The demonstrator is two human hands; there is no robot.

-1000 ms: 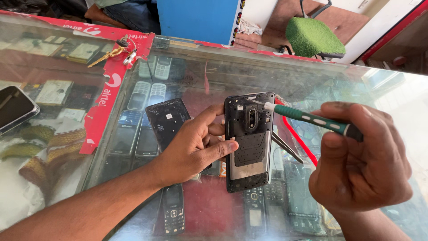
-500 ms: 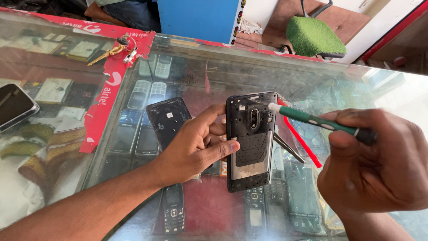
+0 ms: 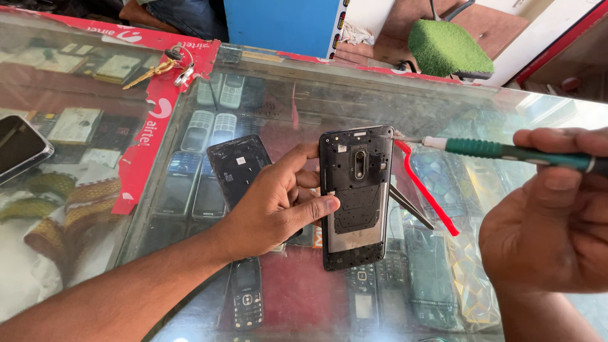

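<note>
I see a glass counter (image 3: 443,120) filling the view, with rows of old handsets laid out beneath the pane and a red tape strip (image 3: 152,133) running down its left part. Over the middle of the glass, my left hand (image 3: 272,202) holds an opened phone (image 3: 354,196) upright, its back cover off and inner frame facing me; the thumb presses the phone's left edge and the fingers wrap behind it, so this hand is closed around it. My right hand (image 3: 557,215) is curled shut around a green-handled screwdriver (image 3: 506,151), whose thin metal tip reaches the phone's upper right corner. Just left of the held phone, a removed black back cover (image 3: 237,166) lies flat on the glass. A red plastic strip (image 3: 425,189) and metal tweezers (image 3: 411,206) lie to the phone's right. A dark smartphone (image 3: 19,147) sits at the far left edge, and a bunch of keys (image 3: 164,66) rests near the counter's far side.
</note>
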